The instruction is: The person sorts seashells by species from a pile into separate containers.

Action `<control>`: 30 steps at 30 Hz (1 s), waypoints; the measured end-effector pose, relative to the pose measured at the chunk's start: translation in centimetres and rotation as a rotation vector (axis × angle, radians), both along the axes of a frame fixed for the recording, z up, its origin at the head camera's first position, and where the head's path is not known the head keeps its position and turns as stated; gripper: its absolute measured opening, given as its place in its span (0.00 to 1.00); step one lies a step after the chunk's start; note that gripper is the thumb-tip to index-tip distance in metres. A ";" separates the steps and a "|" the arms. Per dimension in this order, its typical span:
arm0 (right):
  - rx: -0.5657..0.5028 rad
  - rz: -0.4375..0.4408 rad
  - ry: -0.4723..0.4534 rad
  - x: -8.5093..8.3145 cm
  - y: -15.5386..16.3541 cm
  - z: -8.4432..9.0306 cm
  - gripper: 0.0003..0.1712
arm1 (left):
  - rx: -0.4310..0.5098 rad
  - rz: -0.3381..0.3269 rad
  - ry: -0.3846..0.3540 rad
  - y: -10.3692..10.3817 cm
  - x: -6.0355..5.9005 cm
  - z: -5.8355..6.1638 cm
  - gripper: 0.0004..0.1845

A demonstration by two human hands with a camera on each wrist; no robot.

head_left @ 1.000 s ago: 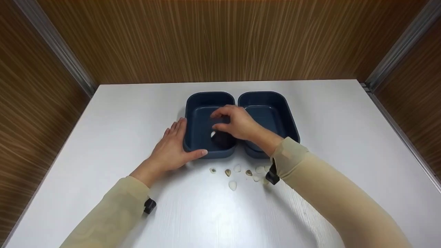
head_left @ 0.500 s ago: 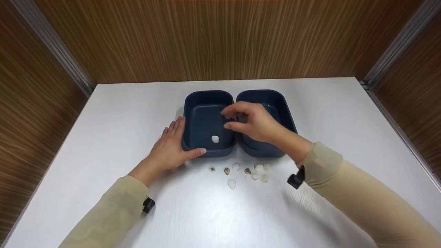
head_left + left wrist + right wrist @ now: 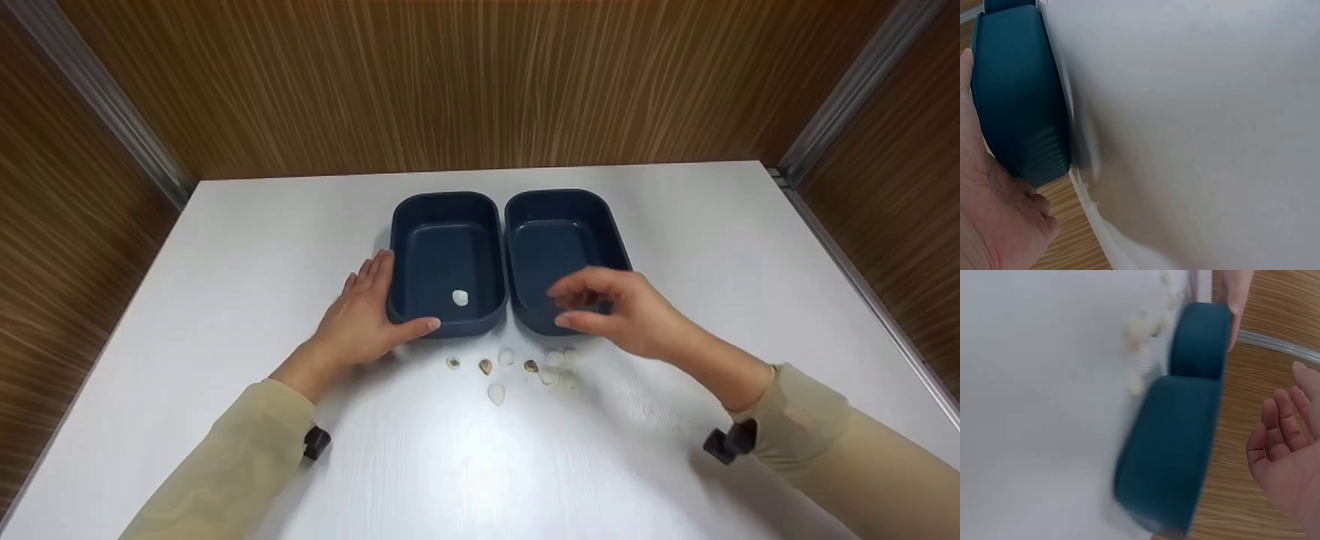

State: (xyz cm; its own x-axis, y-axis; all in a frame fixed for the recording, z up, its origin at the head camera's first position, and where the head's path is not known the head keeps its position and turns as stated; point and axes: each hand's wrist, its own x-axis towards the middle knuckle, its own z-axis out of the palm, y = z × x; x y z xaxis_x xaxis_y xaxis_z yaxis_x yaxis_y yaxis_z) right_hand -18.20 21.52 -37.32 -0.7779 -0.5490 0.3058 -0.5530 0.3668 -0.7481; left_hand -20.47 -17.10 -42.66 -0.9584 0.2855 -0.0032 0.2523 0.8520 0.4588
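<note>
Two dark blue rectangular bins stand side by side on the white table. Inside the left bin (image 3: 439,255), near its front, lies one white seashell (image 3: 460,298). My left hand (image 3: 352,319) rests against that bin's outer left wall, fingers straight, thumb along the front rim. Over the front right corner of the right bin (image 3: 551,244) hovers my right hand (image 3: 637,315), its fingers loosely bent and nothing between them; the right wrist view shows its bare palm (image 3: 1292,478). Several small shells lie in front of the bins, among them a brown one (image 3: 486,366) and a larger white one (image 3: 496,394).
Brown wood-grain panels (image 3: 450,82) wall in the table (image 3: 285,217) at the back and both sides, with metal strips at the corners. A small black device (image 3: 316,442) sits at the left cuff, and dark parts (image 3: 729,441) show at the right cuff.
My right hand has moved from over the left bin, rightward and toward me, to the right bin's front corner. The white shell now shows fully in the left bin. My left hand stays put.
</note>
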 end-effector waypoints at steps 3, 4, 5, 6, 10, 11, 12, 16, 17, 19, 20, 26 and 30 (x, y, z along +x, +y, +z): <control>-0.003 -0.001 -0.016 0.8 1.1 -0.9 0.16 | -0.001 -0.003 0.000 0.0 0.0 0.1 0.72; -0.004 -0.001 -0.019 1.0 1.5 -1.2 0.15 | -0.001 -0.002 0.001 -0.1 0.0 0.1 0.72; -0.004 -0.001 -0.022 1.1 1.7 -1.4 0.15 | -0.002 -0.001 0.001 -0.1 0.0 0.1 0.72; -0.001 0.001 -0.026 1.3 2.0 -1.6 0.15 | -0.002 0.002 0.000 -0.1 0.0 0.1 0.72; 0.018 0.009 -0.034 1.8 2.7 -2.2 0.14 | 0.000 0.009 -0.002 -0.1 0.0 0.0 0.73; 0.024 0.010 -0.037 2.0 2.8 -2.4 0.14 | 0.000 0.010 -0.004 -0.1 0.0 0.0 0.73; 0.029 0.014 -0.039 2.1 2.9 -2.6 0.14 | 0.001 0.010 -0.005 -0.1 0.0 0.0 0.73; 0.049 0.033 -0.056 2.6 3.3 -3.5 0.14 | 0.000 0.006 -0.004 0.0 0.0 0.0 0.73; 0.054 0.041 -0.064 2.7 3.3 -3.7 0.14 | 0.000 0.004 -0.003 0.0 0.0 0.0 0.73; 0.071 0.051 -0.080 2.9 3.4 -4.1 0.14 | 0.001 0.003 0.001 0.0 0.0 0.0 0.73; 0.078 0.055 -0.090 3.0 3.4 -4.3 0.14 | 0.001 0.002 0.002 0.0 0.0 0.0 0.73; 0.091 0.079 -0.129 3.4 3.6 -5.6 0.15 | 0.002 0.003 0.003 0.0 0.1 0.0 0.72; 0.094 0.075 -0.165 3.4 3.7 -6.4 0.15 | 0.002 0.001 0.008 -0.1 0.0 0.0 0.71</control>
